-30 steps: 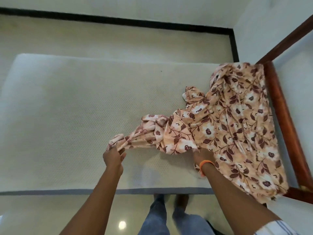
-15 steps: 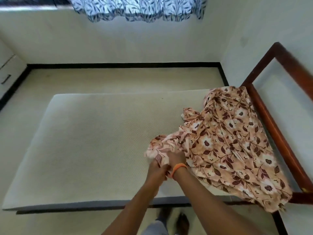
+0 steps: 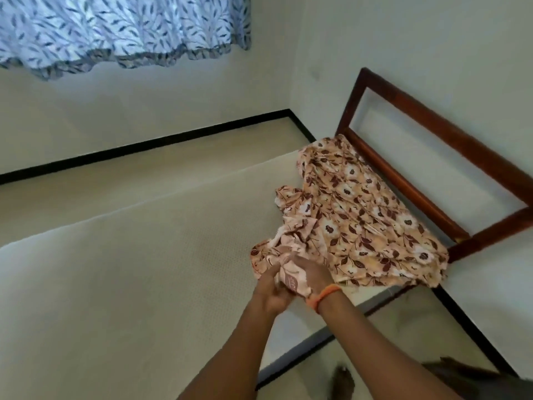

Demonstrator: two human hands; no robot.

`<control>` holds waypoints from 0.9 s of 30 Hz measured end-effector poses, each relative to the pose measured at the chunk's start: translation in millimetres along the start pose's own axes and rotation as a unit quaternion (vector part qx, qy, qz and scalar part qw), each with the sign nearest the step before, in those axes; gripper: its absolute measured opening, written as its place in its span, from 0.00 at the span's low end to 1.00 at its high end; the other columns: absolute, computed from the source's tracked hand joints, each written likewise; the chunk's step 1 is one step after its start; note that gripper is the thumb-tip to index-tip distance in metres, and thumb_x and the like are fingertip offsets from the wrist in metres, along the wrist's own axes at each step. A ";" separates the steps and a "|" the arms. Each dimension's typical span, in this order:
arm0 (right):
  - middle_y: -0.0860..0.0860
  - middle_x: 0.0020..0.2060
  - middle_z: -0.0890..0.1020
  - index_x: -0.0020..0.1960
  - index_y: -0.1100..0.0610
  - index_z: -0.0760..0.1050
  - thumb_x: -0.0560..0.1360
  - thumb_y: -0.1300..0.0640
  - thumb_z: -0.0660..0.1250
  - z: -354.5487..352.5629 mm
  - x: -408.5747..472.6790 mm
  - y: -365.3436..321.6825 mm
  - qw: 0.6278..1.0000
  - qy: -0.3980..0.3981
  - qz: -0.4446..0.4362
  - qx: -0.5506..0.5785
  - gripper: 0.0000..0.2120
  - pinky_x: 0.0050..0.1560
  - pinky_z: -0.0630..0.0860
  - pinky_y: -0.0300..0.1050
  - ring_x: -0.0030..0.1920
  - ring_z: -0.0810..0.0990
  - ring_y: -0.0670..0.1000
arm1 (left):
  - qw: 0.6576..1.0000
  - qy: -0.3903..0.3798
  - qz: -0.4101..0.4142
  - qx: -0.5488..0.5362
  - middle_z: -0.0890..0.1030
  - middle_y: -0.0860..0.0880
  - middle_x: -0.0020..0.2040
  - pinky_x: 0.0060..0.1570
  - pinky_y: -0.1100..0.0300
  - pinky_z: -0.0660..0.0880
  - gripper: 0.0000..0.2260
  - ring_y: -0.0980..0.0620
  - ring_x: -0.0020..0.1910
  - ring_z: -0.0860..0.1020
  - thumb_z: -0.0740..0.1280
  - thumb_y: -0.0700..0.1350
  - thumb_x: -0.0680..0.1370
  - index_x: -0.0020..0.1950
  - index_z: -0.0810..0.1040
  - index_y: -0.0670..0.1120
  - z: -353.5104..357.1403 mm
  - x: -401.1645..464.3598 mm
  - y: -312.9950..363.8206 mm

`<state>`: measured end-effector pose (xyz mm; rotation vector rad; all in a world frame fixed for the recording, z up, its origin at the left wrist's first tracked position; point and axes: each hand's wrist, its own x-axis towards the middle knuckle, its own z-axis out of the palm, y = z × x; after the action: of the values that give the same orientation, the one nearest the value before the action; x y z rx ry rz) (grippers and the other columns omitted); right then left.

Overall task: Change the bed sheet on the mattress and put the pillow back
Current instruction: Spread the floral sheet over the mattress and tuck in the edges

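A peach bed sheet with brown and white flowers [image 3: 360,220] lies bunched on the right end of the bare cream mattress [image 3: 121,278]. Both hands meet at the sheet's near left corner. My left hand [image 3: 269,293] and my right hand [image 3: 313,274], which has an orange band at the wrist, each grip a gathered fold of the fabric. The rest of the sheet spreads toward the wooden headboard and hangs over the mattress's near right corner. No pillow is in view.
A dark wooden headboard frame [image 3: 427,157] stands against the right wall. A blue leaf-print curtain [image 3: 115,27] hangs at the top left. Beyond the mattress runs pale floor with a black skirting line [image 3: 144,144]. My feet show at the bottom right.
My left hand has come right from its stretched-out grip and joined my right hand on the bunched corner. The view has lifted and tilted, bringing the curtain and headboard into sight.
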<state>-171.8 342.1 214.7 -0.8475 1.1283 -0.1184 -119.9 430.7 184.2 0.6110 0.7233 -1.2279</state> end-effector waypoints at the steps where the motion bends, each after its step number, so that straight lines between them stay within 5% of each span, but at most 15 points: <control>1: 0.64 0.50 0.83 0.56 0.66 0.79 0.71 0.63 0.73 4.6 -10.2 6.9 1.000 -0.001 -0.014 0.010 0.14 0.47 0.82 0.52 0.49 0.84 0.62 | 1.000 0.000 0.005 -0.006 0.78 0.32 0.62 0.54 0.44 0.78 0.20 0.37 0.64 0.76 0.59 0.45 0.83 0.69 0.72 0.34 2.3 -1.6 10.3; 3: 0.63 0.48 0.84 0.55 0.66 0.79 0.73 0.66 0.70 9.4 -26.1 20.2 0.999 -0.005 -0.036 0.033 0.11 0.43 0.82 0.49 0.48 0.84 0.61 | 1.000 0.014 -0.009 0.000 0.74 0.30 0.66 0.62 0.43 0.72 0.19 0.35 0.68 0.72 0.55 0.42 0.84 0.69 0.69 0.30 3.2 -4.3 29.3; 5: 0.63 0.50 0.84 0.59 0.66 0.78 0.73 0.65 0.70 10.6 -35.2 34.9 0.995 -0.002 -0.065 0.072 0.14 0.54 0.80 0.54 0.51 0.84 0.61 | 0.998 0.018 -0.048 0.020 0.73 0.31 0.67 0.66 0.43 0.67 0.17 0.36 0.69 0.70 0.55 0.41 0.84 0.63 0.71 0.28 2.2 -7.9 41.9; 11: 0.62 0.49 0.84 0.56 0.64 0.79 0.78 0.59 0.66 6.8 -68.4 60.4 0.993 0.026 -0.076 0.082 0.11 0.57 0.78 0.58 0.50 0.84 0.62 | 0.989 0.034 -0.123 0.076 0.79 0.33 0.60 0.66 0.40 0.69 0.17 0.37 0.63 0.76 0.66 0.44 0.77 0.60 0.79 0.33 -19.6 -33.7 43.5; 16: 0.61 0.47 0.85 0.54 0.64 0.81 0.78 0.55 0.66 2.5 -93.5 100.3 0.996 0.041 -0.063 0.058 0.13 0.58 0.78 0.62 0.49 0.84 0.62 | 0.996 0.046 -0.005 0.077 0.76 0.35 0.66 0.67 0.39 0.67 0.18 0.36 0.67 0.73 0.60 0.46 0.82 0.68 0.75 0.37 -70.1 -69.8 50.1; 20: 0.61 0.44 0.85 0.53 0.66 0.80 0.78 0.57 0.66 19.9 -128.4 146.6 0.997 0.025 -0.038 0.058 0.12 0.52 0.81 0.54 0.46 0.85 0.60 | 0.993 0.053 0.078 0.066 0.75 0.34 0.67 0.68 0.38 0.65 0.21 0.35 0.67 0.72 0.57 0.50 0.84 0.70 0.73 0.38 -114.5 -113.0 48.6; 22: 0.61 0.42 0.86 0.51 0.66 0.80 0.77 0.60 0.66 27.8 -142.1 170.3 0.997 0.024 -0.026 0.076 0.09 0.46 0.82 0.51 0.43 0.85 0.60 | 0.990 0.065 0.101 0.071 0.75 0.33 0.66 0.65 0.37 0.65 0.22 0.34 0.67 0.71 0.55 0.52 0.84 0.68 0.73 0.37 -133.8 -133.9 46.3; 27: 0.63 0.47 0.85 0.56 0.67 0.78 0.74 0.65 0.67 52.6 -172.9 222.4 0.995 -0.011 0.010 0.095 0.11 0.54 0.80 0.60 0.48 0.84 0.63 | 0.986 0.060 0.134 0.084 0.80 0.33 0.53 0.60 0.35 0.67 0.19 0.32 0.57 0.76 0.54 0.50 0.85 0.55 0.78 0.37 -185.6 -194.3 43.6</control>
<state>-278.5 608.0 207.9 -0.6665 1.0858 -0.1967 -140.9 700.0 217.8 0.8976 0.6177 -1.0139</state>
